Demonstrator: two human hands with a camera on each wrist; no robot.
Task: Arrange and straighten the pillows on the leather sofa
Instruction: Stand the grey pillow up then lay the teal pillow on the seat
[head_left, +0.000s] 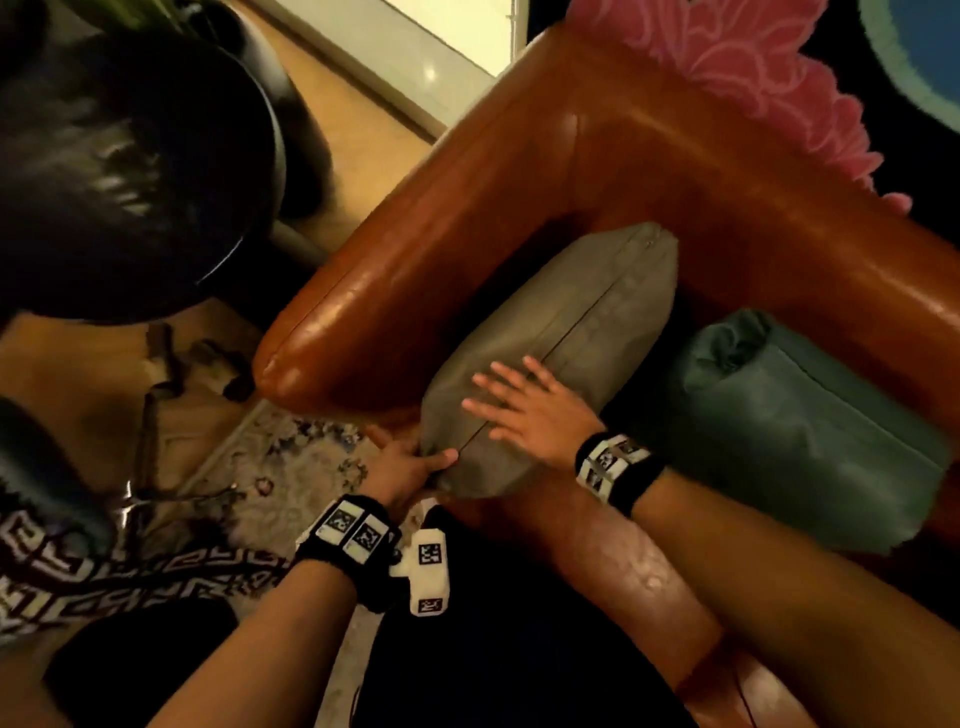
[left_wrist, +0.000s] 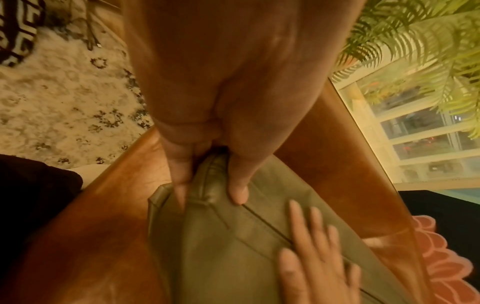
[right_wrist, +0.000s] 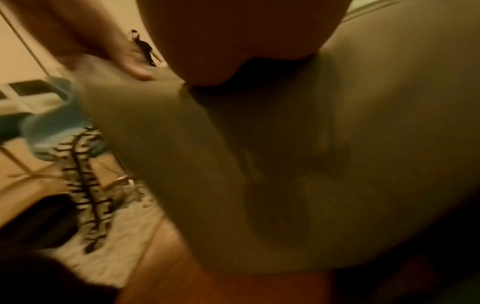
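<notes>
Your left hand (head_left: 402, 467) pinches the near corner of the grey-olive pillow (head_left: 566, 343) (thumb on top), which leans against the leather sofa (head_left: 415, 270) arm. Your right hand (head_left: 530, 410) lies flat on it, fingers spread. The green pillow (head_left: 800, 421) sits just beside.

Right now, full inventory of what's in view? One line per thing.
sofa: 1, brown leather, corner with armrest, under both pillows
olive pillow: 1, grey-olive, standing on edge beside the armrest
green pillow: 1, dark green, on the seat to the right of the olive pillow
pink throw: 1, pink, patterned, behind the sofa back
rug: 1, pale with dark floral print, on the floor by the armrest
plant pot: 1, black, on the floor left of the sofa
left hand: pinches the olive pillow's near corner
right hand: fingers spread flat on the olive pillow's top edge
</notes>
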